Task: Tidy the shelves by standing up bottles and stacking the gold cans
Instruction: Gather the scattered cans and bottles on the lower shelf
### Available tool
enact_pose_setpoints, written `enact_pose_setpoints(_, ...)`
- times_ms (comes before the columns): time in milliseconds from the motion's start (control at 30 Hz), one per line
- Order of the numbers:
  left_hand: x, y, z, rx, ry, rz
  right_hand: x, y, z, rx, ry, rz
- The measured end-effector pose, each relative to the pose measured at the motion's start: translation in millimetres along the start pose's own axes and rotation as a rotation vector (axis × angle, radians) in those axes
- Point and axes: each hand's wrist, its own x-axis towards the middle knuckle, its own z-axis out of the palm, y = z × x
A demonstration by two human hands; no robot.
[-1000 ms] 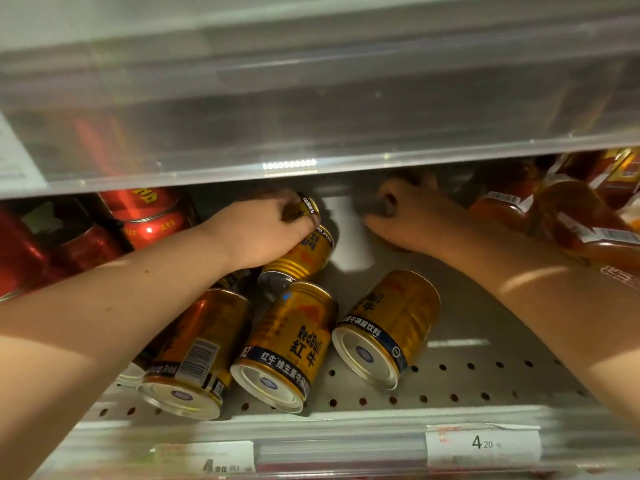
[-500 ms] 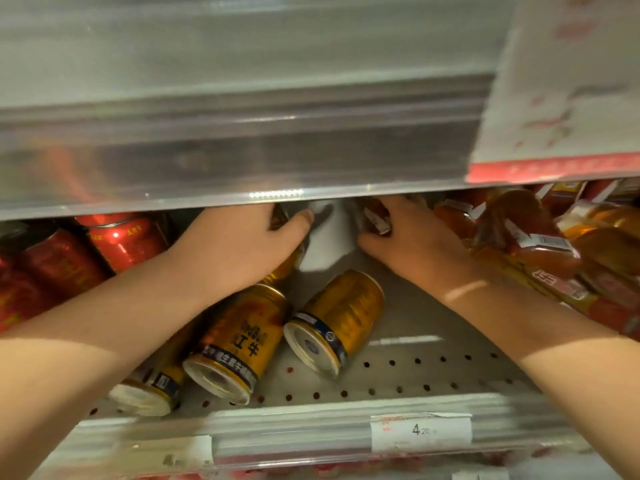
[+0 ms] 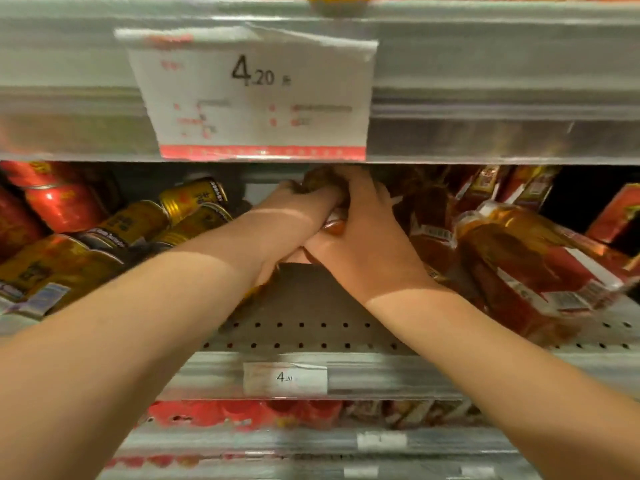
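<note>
Both hands' grip closed on one bottle: left hand (image 3: 294, 216), right hand (image 3: 360, 244). Bottle (image 3: 334, 226) mostly hidden, amber, mid-shelf (image 3: 311, 327), deep. Gold cans (image 3: 138, 223) lie toppled left; blurred.

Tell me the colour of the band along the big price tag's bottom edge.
Red, in the head view: band on price tag.

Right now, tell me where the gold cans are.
In the head view, the gold cans lie tipped on the shelf's left side, between the red cans and the left arm.
</note>
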Motion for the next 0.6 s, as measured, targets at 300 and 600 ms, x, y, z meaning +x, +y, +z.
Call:
enact_pose_setpoints(300, 9.4, 3.0, 4.6, 0.113, 0.199, 0.226, -20.6, -0.8, -48.3, -0.347, 0.025, -0.126)
enact_pose_setpoints(600, 81.0, 18.2, 34.7, 0.327, 0.289, 0.436, -60.9, 55.1, -136.3, -0.436, -0.059, -0.013)
